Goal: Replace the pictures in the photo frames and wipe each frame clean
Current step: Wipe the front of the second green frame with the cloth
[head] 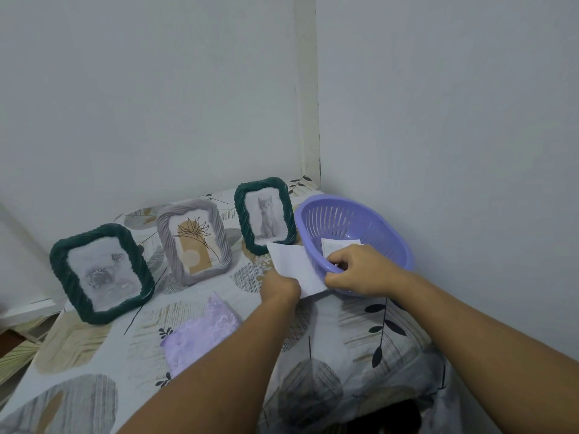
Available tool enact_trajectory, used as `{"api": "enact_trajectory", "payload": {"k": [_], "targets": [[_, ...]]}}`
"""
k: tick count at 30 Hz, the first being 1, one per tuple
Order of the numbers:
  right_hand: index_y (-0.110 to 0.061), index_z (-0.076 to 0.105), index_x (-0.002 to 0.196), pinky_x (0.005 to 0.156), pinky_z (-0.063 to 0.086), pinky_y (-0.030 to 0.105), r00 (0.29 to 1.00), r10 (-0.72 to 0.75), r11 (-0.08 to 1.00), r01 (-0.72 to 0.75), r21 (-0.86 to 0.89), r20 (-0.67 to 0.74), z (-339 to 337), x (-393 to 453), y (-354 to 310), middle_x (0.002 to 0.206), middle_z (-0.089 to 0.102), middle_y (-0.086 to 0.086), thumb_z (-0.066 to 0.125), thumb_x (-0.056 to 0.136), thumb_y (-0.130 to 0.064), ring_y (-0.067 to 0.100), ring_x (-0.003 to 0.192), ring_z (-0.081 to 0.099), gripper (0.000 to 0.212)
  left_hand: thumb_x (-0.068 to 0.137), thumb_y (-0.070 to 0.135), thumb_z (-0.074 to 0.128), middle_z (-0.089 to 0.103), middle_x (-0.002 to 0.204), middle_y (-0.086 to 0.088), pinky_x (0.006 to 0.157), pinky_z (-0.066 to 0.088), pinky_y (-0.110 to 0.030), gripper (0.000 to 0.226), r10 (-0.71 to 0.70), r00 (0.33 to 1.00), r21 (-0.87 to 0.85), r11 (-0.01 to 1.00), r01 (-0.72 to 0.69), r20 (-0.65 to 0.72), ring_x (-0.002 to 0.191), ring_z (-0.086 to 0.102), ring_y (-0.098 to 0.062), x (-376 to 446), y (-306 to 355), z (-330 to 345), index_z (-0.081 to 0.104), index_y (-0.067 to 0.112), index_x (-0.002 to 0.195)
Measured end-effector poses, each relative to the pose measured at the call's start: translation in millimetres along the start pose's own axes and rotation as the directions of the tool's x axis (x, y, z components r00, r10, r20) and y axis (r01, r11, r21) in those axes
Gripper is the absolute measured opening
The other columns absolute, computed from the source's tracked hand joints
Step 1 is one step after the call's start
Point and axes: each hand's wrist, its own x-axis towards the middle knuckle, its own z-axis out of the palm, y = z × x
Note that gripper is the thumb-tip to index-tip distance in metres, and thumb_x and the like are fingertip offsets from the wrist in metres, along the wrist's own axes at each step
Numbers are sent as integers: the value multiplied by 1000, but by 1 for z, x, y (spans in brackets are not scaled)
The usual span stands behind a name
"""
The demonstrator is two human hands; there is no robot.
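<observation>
Three frames stand on the table: a dark green frame with a rose picture at the left, a grey frame with a plant drawing in the middle, and a dark green frame with a cat picture at the right. My left hand pinches a white sheet of paper, blank side up, beside the purple basket. My right hand grips the basket's near rim. Another picture lies inside the basket.
A lilac lace cloth lies on the leaf-patterned tablecloth near my left forearm. Grey walls meet in a corner behind the frames and the basket. The table's left edge drops off beside the rose frame.
</observation>
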Motion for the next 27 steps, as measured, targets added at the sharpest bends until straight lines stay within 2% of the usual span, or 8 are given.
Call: {"api": "enact_trajectory", "payload": {"k": [4, 9, 14, 16, 19, 21, 24, 27], "targets": [[-16, 56, 64, 57, 35, 29, 999, -15, 999, 16, -33, 39, 5, 0, -1, 54, 46, -10, 66, 77, -37, 11, 54, 40, 26, 89, 0, 54, 69, 117, -17, 92, 59, -54, 33, 19, 1000, -106, 994, -21, -16, 103, 65, -38, 8, -8, -27, 60, 9, 121], [-18, 55, 64, 58, 37, 30, 996, -27, 986, 40, -164, 82, 15, 4, -2, 56, 48, -6, 62, 71, -45, 12, 56, 43, 29, 100, 3, 55, 65, 120, -10, 88, 51, -36, 34, 97, 992, -147, 983, -108, -79, 106, 61, -31, -2, -2, -65, 55, 4, 134], [-17, 57, 66, 58, 35, 31, 991, -14, 975, 43, -219, 132, 16, 7, -10, 63, 52, 0, 65, 79, -40, 14, 58, 43, 28, 102, 10, 56, 64, 125, -13, 97, 55, -47, 32, 159, 984, -147, 975, -169, -76, 112, 62, -31, -7, 8, -93, 51, 5, 134], [-22, 60, 68, 62, 40, 31, 987, 5, 981, 27, -194, 158, 15, 7, -11, 68, 58, 0, 65, 85, -51, 12, 62, 49, 34, 102, 8, 55, 62, 121, -11, 98, 54, -48, 27, 194, 979, -166, 965, -203, -65, 109, 61, -29, -7, 11, -101, 50, 6, 128], [-32, 73, 93, 80, 50, 31, 997, -6, 993, 16, -118, 79, 14, 6, -23, 88, 69, -15, 52, 87, -78, 3, 85, 62, 51, 102, 9, 56, 63, 117, -9, 97, 54, -46, 20, 252, 967, -173, 952, -253, -30, 103, 60, -26, -11, 17, -106, 51, 9, 122], [-31, 69, 85, 76, 48, 32, 997, -45, 999, 46, 26, -64, 14, 8, -40, 80, 66, -15, 47, 92, -75, 0, 77, 59, 49, 102, 8, 55, 66, 121, -14, 83, 58, -41, 25, 278, 960, -185, 946, -267, 39, 94, 62, -24, -15, 21, -105, 53, 5, 127], [-7, 68, 92, 79, 52, 42, 987, 29, 956, 19, 294, -158, 15, 19, -61, 85, 71, 10, 46, 92, -75, 25, 72, 63, 72, 103, 2, 51, 65, 102, -11, 52, 48, -19, 27, 318, 935, -196, 938, -286, 155, 70, 54, -13, -26, 27, -101, 53, 4, 130], [2, 63, 92, 70, 41, 37, 978, 100, 893, -7, 449, -184, 21, 27, -67, 75, 61, 6, 56, 98, -54, 20, 68, 53, 57, 104, 1, 52, 62, 98, -6, 46, 45, -14, 27, 316, 923, -207, 940, -272, 220, 68, 55, -11, -31, 32, -96, 53, 3, 131]]}}
